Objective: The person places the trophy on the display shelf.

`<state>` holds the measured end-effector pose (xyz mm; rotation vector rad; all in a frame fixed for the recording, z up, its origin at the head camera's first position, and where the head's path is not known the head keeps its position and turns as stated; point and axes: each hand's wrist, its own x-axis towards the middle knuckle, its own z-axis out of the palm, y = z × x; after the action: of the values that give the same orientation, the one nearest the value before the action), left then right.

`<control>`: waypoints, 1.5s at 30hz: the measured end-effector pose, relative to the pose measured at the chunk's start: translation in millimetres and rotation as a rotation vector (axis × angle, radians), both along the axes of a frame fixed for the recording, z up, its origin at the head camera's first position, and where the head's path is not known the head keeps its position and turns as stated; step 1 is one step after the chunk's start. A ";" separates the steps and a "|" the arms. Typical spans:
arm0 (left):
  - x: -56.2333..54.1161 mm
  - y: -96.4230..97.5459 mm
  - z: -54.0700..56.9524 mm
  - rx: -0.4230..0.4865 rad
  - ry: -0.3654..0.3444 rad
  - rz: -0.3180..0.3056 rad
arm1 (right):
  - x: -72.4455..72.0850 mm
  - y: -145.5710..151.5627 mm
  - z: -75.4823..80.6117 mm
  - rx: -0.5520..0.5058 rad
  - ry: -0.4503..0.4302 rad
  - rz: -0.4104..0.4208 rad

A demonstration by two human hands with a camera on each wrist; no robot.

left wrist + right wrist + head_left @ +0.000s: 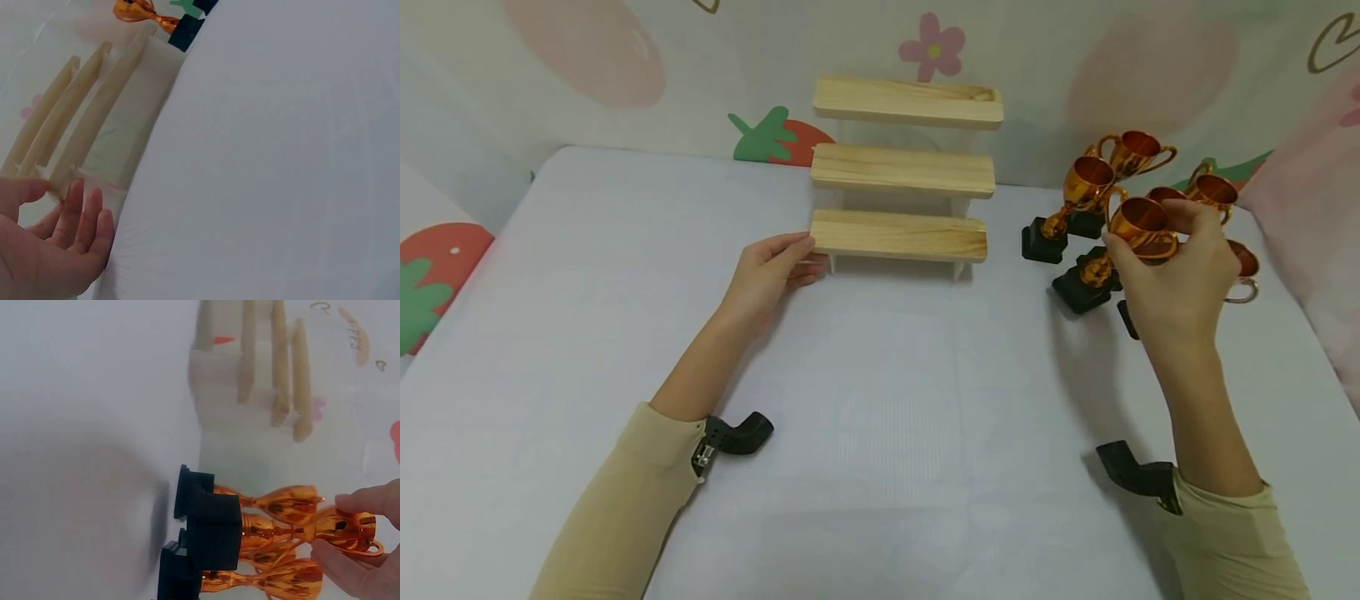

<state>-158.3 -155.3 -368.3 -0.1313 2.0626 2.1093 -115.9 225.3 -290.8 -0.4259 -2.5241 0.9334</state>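
At the left end of the three-tier wooden display stand (pixel 898 236), my left hand (pixel 775 271) grips the lowest board. Its thumb lies at the board's end and the other fingers reach below, as the left wrist view of the hand (pixel 59 240) also shows. My right hand (pixel 1187 275) pinches a bronze-coloured trophy (pixel 1138 218) by its cup, between thumb and fingers. That trophy stands nearly upright, its black base (pixel 214 531) in front of the others in the right wrist view. Part of the cup is hidden by the fingers.
Several similar trophies (pixel 1088 183) cluster around and behind my right hand at the table's back right. The white-covered table (pixel 880 417) meets a printed backdrop (pixel 700 50) behind the stand. Black camera mounts (pixel 741 433) stick out from both wrists.
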 end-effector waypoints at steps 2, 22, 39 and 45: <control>0.0 -0.6 0.0 0.004 -0.002 -0.001 | 1.4 -1.0 2.2 0.000 0.026 0.009; -0.9 -3.1 -3.4 -0.064 0.007 -0.033 | 8.2 -12.0 12.2 -0.158 0.212 0.253; -1.6 -1.0 -3.7 -0.050 -0.002 -0.020 | -0.2 -23.6 14.3 -0.265 0.283 0.409; -1.0 -0.5 -3.6 -0.031 0.000 -0.013 | -8.1 -29.3 17.4 -0.281 0.244 0.416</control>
<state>-159.3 -155.7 -371.8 -0.1211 2.0912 2.0703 -124.0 196.1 -273.4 0.1398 -2.3012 1.4086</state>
